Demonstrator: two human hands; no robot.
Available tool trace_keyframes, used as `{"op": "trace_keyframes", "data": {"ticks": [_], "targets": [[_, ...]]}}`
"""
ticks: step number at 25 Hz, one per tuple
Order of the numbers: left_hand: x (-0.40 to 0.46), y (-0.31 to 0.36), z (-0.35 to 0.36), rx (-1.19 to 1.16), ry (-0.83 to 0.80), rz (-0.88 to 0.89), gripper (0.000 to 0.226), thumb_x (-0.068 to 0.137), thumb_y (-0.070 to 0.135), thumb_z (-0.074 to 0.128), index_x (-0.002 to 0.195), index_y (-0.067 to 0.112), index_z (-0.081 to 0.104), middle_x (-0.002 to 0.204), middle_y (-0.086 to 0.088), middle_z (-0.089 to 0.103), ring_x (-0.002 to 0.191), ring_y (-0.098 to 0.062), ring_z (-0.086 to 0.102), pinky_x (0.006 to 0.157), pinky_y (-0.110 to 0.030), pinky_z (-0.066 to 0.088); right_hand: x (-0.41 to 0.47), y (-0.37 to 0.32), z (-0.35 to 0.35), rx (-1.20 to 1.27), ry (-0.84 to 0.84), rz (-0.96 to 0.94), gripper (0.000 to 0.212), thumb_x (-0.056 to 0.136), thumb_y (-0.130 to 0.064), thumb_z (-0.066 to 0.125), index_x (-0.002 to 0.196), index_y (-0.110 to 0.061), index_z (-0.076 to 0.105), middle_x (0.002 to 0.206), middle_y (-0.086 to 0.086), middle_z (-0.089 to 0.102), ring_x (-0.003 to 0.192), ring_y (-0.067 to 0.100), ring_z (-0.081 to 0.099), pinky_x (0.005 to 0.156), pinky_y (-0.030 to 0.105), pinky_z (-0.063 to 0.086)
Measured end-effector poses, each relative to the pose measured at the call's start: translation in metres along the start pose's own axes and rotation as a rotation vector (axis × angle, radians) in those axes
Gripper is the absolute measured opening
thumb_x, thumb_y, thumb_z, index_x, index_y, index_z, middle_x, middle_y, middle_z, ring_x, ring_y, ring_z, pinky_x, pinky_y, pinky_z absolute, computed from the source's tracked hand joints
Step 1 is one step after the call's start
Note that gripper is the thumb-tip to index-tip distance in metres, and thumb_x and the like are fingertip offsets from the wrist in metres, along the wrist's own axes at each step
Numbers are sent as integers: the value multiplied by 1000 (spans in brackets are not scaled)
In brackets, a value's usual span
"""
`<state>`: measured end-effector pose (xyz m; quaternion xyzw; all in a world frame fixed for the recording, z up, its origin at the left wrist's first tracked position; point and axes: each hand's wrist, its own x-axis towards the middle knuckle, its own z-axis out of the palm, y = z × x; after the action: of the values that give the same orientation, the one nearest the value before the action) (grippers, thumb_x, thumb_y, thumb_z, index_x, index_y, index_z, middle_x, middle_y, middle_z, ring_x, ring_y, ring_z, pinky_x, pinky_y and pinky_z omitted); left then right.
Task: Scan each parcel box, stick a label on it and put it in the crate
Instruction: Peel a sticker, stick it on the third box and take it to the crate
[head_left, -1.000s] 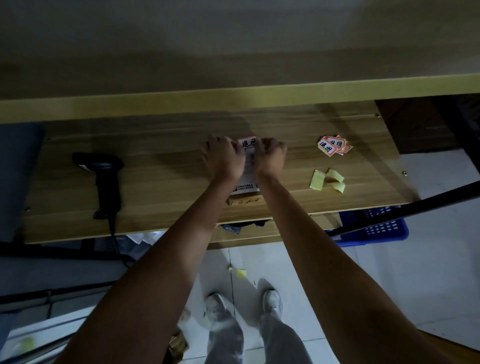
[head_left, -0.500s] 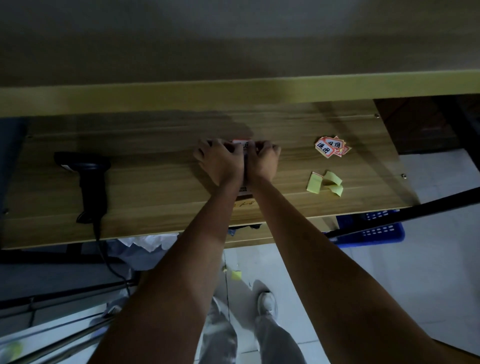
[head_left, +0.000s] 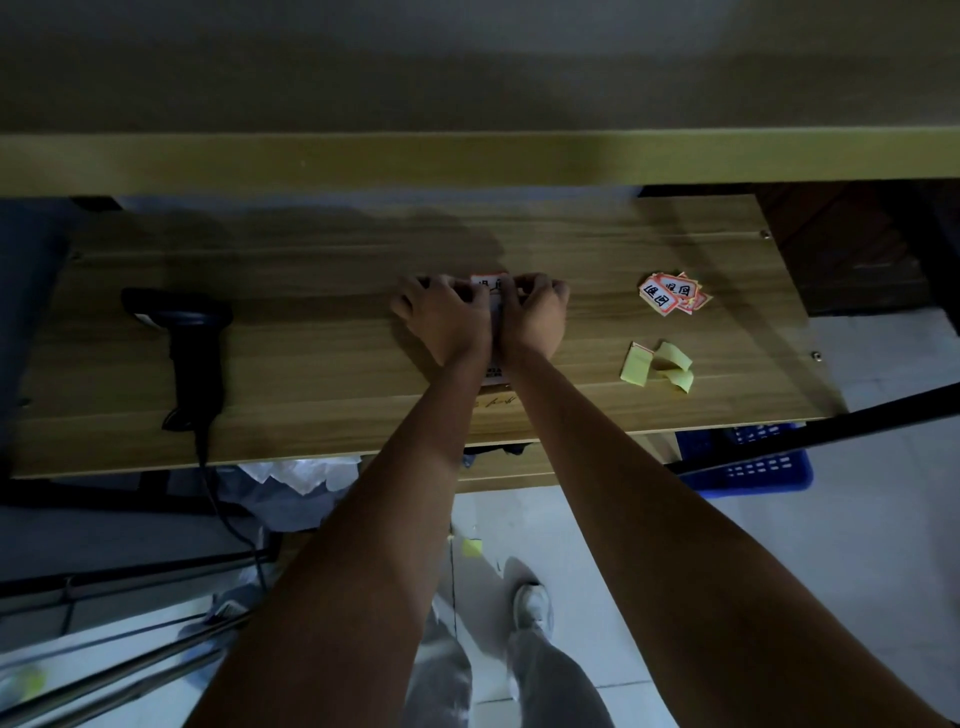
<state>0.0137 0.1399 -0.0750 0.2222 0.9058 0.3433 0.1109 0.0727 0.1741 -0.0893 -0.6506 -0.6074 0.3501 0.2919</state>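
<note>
Both forearms reach straight out over the near edge of the wooden counter (head_left: 311, 353), wrists almost touching. The left hand (head_left: 447, 319) and right hand (head_left: 532, 314) lie knuckles-up side by side on the parcel box (head_left: 496, 387), fingers curled down onto the red-and-white label (head_left: 488, 283) at its far end; whether they pinch the label or only press it flat, I cannot tell. The box is nearly all hidden under the hands (only a strip of printed top and a brown front face show between the wrists). It sits near the counter's front edge. The blue crate (head_left: 753, 467) stands on the floor, half hidden under the counter's right end. A black scanner (head_left: 192, 353) lies well to the left, spare labels (head_left: 672, 293) and yellow backing slips (head_left: 657, 366) to the right, with bare wood between.
</note>
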Motion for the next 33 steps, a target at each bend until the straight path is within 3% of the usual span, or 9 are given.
{"op": "trace_keyframes", "data": {"ticks": [7, 10, 12, 14, 20, 25, 33], "targets": [[-1, 4, -2, 39, -24, -19, 36, 83, 41, 61, 107, 15, 66, 133, -13, 45, 124, -32, 37, 96, -38, 35, -2, -2, -4, 3, 2, -20, 29, 91, -35, 60, 107, -11, 60, 124, 8, 50, 96, 25, 60, 68, 30, 45], [2, 2, -3, 5, -39, -96, 60, 78, 43, 65, 124, 7, 52, 137, -18, 44, 127, -35, 38, 102, -40, 34, -2, -2, -4, 92, -13, 4, 37, 90, -33, 62, 120, -14, 54, 126, 8, 53, 99, 21, 59, 67, 28, 44], [3, 2, -3, -35, -60, -129, 71, 79, 44, 64, 133, 3, 43, 139, -18, 42, 128, -35, 39, 103, -41, 35, 0, -2, -6, 127, -98, 35, 34, 93, -33, 57, 122, -15, 58, 118, 6, 63, 94, 17, 62, 65, 21, 46], [2, 3, -4, -12, -101, -102, 67, 86, 43, 56, 139, 5, 39, 143, -17, 42, 130, -34, 40, 102, -39, 36, -1, -2, -8, 150, -169, 71, 30, 97, -33, 51, 116, -14, 65, 107, 5, 70, 83, 13, 62, 55, 16, 40], [-14, -16, -16, 60, -137, -39, 70, 92, 52, 46, 141, 2, 37, 143, -19, 45, 131, -36, 41, 104, -42, 37, -32, 3, -7, 230, -162, 177, 33, 93, -40, 55, 108, -14, 69, 103, 8, 72, 93, 25, 67, 69, 27, 48], [-29, -33, -32, 73, -98, -62, 67, 92, 52, 48, 138, 4, 40, 141, -19, 47, 127, -37, 45, 100, -41, 38, -57, 6, -2, 259, -179, 188, 38, 86, -50, 61, 104, -18, 69, 99, 4, 73, 92, 22, 69, 77, 36, 57], [-27, -38, -28, 98, -117, -79, 62, 92, 54, 45, 131, 6, 43, 135, -17, 52, 124, -37, 48, 93, -42, 42, -59, 5, 0, 212, -176, 169, 39, 87, -51, 61, 107, -18, 68, 100, 4, 73, 93, 22, 69, 80, 40, 58]]}}
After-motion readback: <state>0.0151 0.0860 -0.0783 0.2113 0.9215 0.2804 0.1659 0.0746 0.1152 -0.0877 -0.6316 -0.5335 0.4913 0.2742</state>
